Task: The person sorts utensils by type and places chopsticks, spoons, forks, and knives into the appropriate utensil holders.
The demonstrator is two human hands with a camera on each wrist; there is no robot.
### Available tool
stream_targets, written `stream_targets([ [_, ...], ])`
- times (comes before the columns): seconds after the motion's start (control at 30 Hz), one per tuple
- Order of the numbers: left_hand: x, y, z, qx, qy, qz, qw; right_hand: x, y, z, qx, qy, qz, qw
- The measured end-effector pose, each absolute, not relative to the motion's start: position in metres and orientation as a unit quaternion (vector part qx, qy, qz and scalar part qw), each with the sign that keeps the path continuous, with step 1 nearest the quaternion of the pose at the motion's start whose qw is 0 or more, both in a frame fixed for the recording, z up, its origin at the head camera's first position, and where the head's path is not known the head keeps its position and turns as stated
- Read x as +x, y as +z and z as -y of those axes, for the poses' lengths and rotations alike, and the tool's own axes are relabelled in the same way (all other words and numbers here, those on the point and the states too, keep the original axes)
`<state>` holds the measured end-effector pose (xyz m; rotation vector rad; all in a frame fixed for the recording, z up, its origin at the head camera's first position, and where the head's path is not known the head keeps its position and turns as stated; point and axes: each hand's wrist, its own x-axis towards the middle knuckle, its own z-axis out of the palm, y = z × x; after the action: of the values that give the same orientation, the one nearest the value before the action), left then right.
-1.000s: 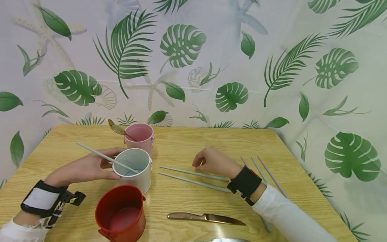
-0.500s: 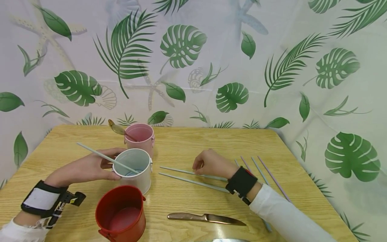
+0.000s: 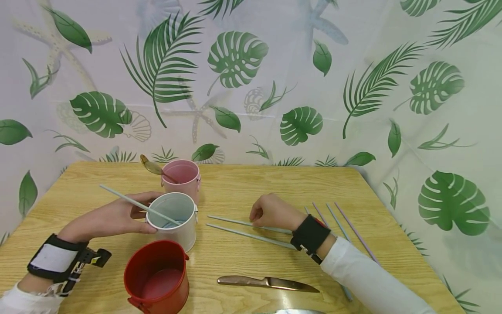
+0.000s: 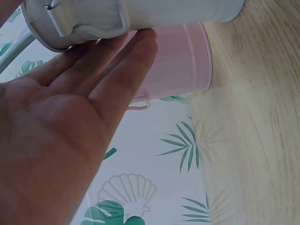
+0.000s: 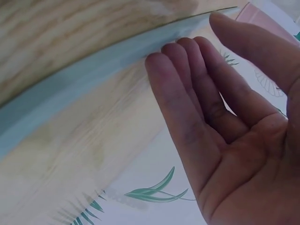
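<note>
My left hand (image 3: 117, 213) holds a small white bucket (image 3: 182, 235) at its rim, thumb at the near side and fingers behind. In the left wrist view the fingers (image 4: 126, 61) lie against its wall. A pale green straw (image 3: 125, 198) leans out of it, and something bluish lies inside. My right hand (image 3: 278, 213) has bent fingers around a pale green straw (image 3: 227, 221) on the table; in the right wrist view fingertips and thumb lie along that straw (image 5: 93, 70). Its grip is partly hidden. A second pale green straw (image 3: 243, 234) lies just nearer, parallel to it.
A pink bucket (image 3: 188, 189) with a golden spoon (image 3: 150, 166) stands behind the white one. The red bucket (image 3: 157, 279) stands in front. A knife (image 3: 268, 283) lies near the front. Purple straws (image 3: 354, 231) and blue straws (image 3: 337, 220) lie at the right, partly behind the forearm.
My right wrist and forearm have shifted slightly left and down, while the right fingertips stay at the same straw. My left hand and the buckets have not moved.
</note>
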<state>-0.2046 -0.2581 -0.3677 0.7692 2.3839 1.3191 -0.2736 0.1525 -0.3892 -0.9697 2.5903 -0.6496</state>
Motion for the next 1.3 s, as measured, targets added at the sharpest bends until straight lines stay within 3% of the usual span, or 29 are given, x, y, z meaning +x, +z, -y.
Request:
stream_targets([
  [1.3,-0.204,-0.367,0.258,0.269,0.454,-0.836,0.149,-0.274,-0.390,-0.141,-0.333,-0.183,-0.916,0.129],
])
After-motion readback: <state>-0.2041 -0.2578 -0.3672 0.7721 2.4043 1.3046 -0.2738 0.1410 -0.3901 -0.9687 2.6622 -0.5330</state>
